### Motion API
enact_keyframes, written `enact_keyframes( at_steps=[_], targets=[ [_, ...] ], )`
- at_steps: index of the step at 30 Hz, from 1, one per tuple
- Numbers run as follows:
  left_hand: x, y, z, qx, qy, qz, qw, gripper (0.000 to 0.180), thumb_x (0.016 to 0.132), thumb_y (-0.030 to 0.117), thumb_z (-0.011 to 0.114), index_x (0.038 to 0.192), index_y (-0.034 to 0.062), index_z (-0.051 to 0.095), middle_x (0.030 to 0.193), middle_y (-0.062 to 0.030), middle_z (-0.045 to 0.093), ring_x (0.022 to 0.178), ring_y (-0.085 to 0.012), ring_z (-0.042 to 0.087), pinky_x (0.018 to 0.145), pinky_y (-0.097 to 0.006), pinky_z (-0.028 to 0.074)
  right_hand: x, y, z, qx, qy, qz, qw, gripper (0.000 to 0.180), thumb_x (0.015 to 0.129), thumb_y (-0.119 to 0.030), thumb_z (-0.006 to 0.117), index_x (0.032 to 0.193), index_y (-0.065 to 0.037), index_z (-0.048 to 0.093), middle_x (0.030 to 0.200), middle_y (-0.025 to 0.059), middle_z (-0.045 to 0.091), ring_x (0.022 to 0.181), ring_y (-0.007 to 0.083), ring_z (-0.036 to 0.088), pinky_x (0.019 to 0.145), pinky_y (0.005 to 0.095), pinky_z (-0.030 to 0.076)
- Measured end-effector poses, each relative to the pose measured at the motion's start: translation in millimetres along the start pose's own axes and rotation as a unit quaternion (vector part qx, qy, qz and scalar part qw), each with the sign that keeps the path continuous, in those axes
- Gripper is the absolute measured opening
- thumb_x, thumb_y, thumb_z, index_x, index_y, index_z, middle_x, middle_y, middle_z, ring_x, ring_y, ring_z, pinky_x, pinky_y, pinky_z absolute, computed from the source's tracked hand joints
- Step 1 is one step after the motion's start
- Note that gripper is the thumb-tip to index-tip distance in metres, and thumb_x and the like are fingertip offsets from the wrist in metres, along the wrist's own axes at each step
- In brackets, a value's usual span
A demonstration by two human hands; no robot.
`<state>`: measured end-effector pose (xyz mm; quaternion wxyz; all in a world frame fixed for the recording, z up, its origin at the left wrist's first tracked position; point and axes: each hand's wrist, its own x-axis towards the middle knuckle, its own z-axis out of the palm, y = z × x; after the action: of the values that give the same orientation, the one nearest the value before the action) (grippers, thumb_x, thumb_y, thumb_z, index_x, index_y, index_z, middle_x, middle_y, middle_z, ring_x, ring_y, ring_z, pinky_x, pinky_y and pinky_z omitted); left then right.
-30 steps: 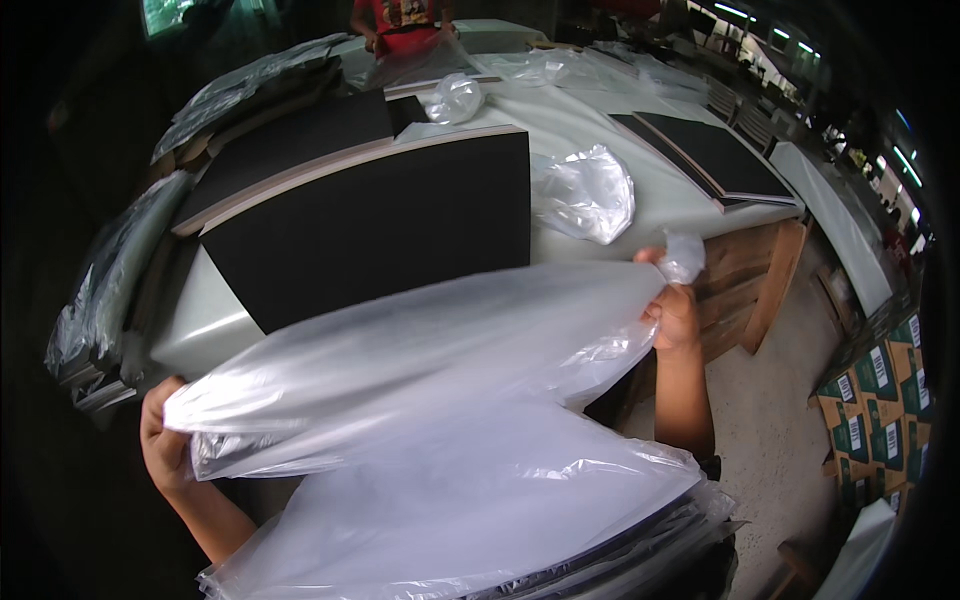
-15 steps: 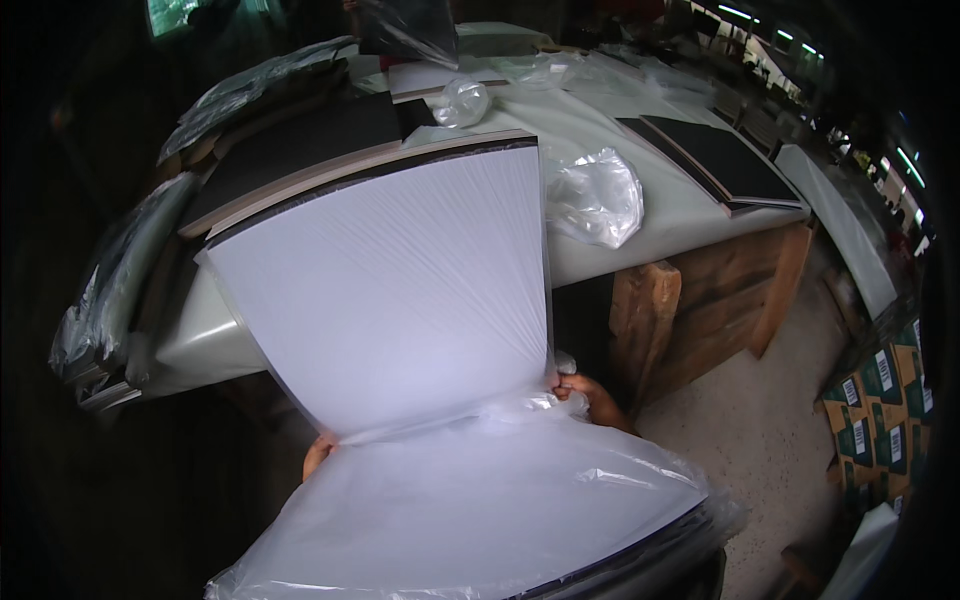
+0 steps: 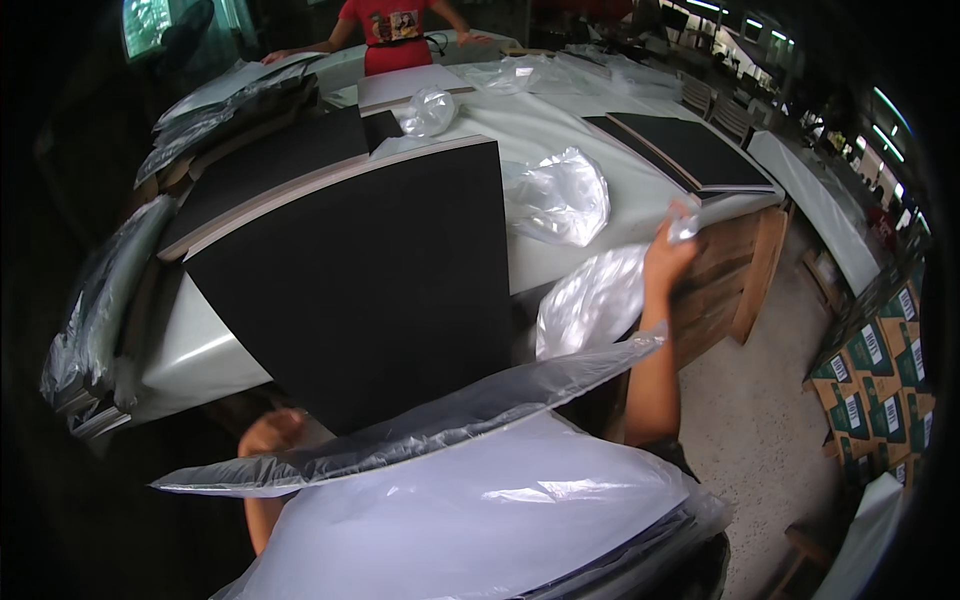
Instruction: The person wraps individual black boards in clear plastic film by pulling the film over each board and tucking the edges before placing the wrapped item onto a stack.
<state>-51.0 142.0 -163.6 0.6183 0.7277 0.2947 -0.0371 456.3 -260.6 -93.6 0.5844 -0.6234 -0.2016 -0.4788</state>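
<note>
A clear plastic bag [image 3: 598, 295], crumpled, hangs from my raised right hand [image 3: 670, 248], whose fingers are closed on it beside the table's front edge. My left hand [image 3: 275, 432] is blurred at the lower left corner of a large black board [image 3: 370, 270]; its fingers are too smeared to read. The board tilts, its far edge resting by a stack of black boards [image 3: 280, 150] on the table. Nearest me lies a plastic-wrapped pile with a white sheet [image 3: 470, 510] on top. A flap of clear plastic [image 3: 430, 430] rises across it, between my arms.
Crumpled plastic [image 3: 570, 195] and more black boards [image 3: 690, 150] lie on the covered table [image 3: 545, 262]. Wrapped stacks [image 3: 85, 330] line its left side. A person in red [image 3: 400, 30] stands at the far side. Green and brown cartons [image 3: 875, 390] are piled at the right.
The white sheet face over the tilted board is gone, and its black surface shows. My right hand has risen rightward with clear plastic; my left hand has shifted left. The person in red has come into view.
</note>
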Motion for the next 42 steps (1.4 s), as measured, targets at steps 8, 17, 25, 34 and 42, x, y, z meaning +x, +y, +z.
enact_keyframes(
  at_steps=[8,17,25,34,42],
  targets=[
    [-43,194,118,-0.034,-0.006,0.395,0.918,0.098,0.059,0.058,0.07,0.128,0.0015,0.03,0.12,-0.0112,0.042,0.107,-0.0218,0.045,0.09,-0.035,0.036,-37,-271,65,0.581,-0.511,0.218,0.595,0.017,0.089,-0.014,0.046,0.099,-0.002,0.053,0.07,-0.0044,0.044,0.06,0.0018,0.041,0.051,0.0157,0.034],
    [-17,130,182,0.042,0.101,0.351,0.93,0.013,0.088,0.012,0.048,0.085,0.0012,0.055,0.063,-0.0032,0.047,0.06,-0.0109,0.044,0.057,-0.027,0.041,-109,-293,63,0.604,-0.598,0.384,0.36,0.046,0.084,-0.027,0.057,0.117,0.001,0.042,0.097,0.0093,0.055,0.087,0.0138,0.054,0.078,0.0262,0.043],
    [-21,124,167,0.11,0.254,0.301,0.913,0.038,0.074,0.026,0.068,0.097,0.0009,0.052,0.084,-0.0106,0.057,0.09,-0.0219,0.056,0.071,-0.037,0.044,-134,-277,65,0.47,-0.618,0.396,0.49,0.017,0.081,-0.012,0.061,0.091,0.002,0.058,0.081,0.0029,0.059,0.077,0.0077,0.054,0.072,0.0221,0.043],
    [-38,146,147,-0.182,0.283,0.35,0.874,0.011,0.079,0.007,0.064,0.08,0.0004,0.055,0.069,0.0001,0.056,0.063,-0.0033,0.047,0.059,-0.017,0.04,-143,-285,57,0.517,-0.581,0.454,0.434,0.02,0.08,-0.01,0.062,0.097,-0.001,0.057,0.088,0.0022,0.059,0.081,0.0077,0.054,0.074,0.0234,0.044],
    [-41,144,143,-0.115,0.221,0.277,0.928,0.011,0.082,0.009,0.06,0.077,0.0012,0.055,0.067,0.005,0.046,0.06,-0.0008,0.037,0.055,-0.016,0.032,-156,-279,52,0.482,-0.566,0.462,0.483,0.02,0.08,-0.013,0.063,0.095,0.0,0.06,0.083,0.0028,0.061,0.075,0.0086,0.056,0.067,0.0228,0.045]
  ],
)
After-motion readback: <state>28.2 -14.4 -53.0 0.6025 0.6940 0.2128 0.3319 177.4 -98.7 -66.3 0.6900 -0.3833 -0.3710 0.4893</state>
